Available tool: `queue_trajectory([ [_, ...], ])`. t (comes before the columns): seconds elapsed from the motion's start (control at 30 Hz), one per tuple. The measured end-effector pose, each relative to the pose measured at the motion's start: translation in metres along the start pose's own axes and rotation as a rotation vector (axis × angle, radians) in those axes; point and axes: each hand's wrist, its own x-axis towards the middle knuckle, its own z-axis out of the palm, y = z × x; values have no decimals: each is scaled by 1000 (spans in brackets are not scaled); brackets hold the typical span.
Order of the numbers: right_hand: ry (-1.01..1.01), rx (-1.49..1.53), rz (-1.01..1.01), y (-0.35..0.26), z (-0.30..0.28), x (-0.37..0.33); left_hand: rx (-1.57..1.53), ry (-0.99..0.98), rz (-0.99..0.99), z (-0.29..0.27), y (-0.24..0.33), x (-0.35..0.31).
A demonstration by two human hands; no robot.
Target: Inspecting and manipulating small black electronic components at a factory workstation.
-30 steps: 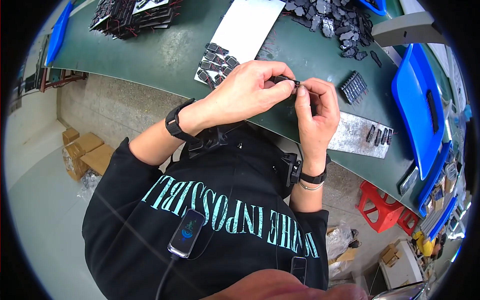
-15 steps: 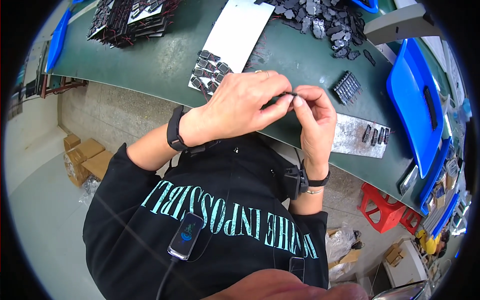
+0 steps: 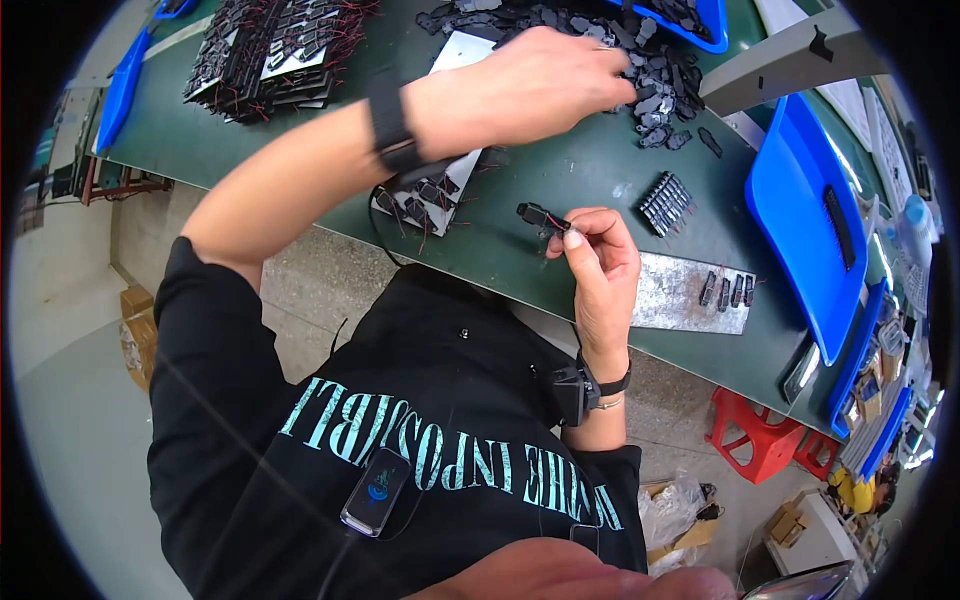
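My right hand (image 3: 606, 268) pinches a small black speaker-like part (image 3: 538, 214) by its thin red and black wires, between thumb and forefinger. The part sticks out to the left above the green table. My left hand (image 3: 530, 85) is stretched far across the table, at the edge of a heap of flat black pieces (image 3: 655, 105). Its fingers bend downward and are smeared, so whether they hold a piece is hidden. Beneath my left forearm lies a white board (image 3: 462, 50) with several similar wired parts (image 3: 410, 205) on its near end.
Right of my right hand, a metal plate (image 3: 665, 298) bears several small black parts. Behind it sits a neat block of black parts (image 3: 666, 204). A blue tray (image 3: 790, 220) stands at the right, below a grey arm (image 3: 790, 65). Stacked wired parts (image 3: 265, 60) fill the far left.
My hands have come apart. The left has moved away to the far heap. The right has stayed near the table's front edge, and the speaker-like part now shows clearly.
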Motion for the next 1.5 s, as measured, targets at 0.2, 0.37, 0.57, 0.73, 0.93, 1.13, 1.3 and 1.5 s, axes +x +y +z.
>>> queue_trajectory([
  [0.2, 50, 20, 1, 2, 1, 0, 177, -59, 206, 28, -12, 19],
  [0.37, 75, 44, -18, 3, -1, -2, 106, -154, 104, 19, 6, -15],
  [0.57, 104, 236, -51, 8, -14, -2, -302, 22, -224, -12, 28, -47],
  [0.73, 181, 582, 59, -14, 2, 4, -1005, -5, -672, -29, 68, -79],
  [0.93, 100, 802, 190, -8, 7, 6, -775, 139, -427, -4, 78, -106],
  [1.13, 141, 756, 211, 3, 8, 3, -127, 137, -82, -8, 74, -113],
  [1.3, 217, 468, 149, 2, 7, 5, -6, 91, -133, -23, 76, -110],
  [1.5, 141, 139, 71, 4, 7, 7, -307, 242, -257, -23, 73, -102],
])
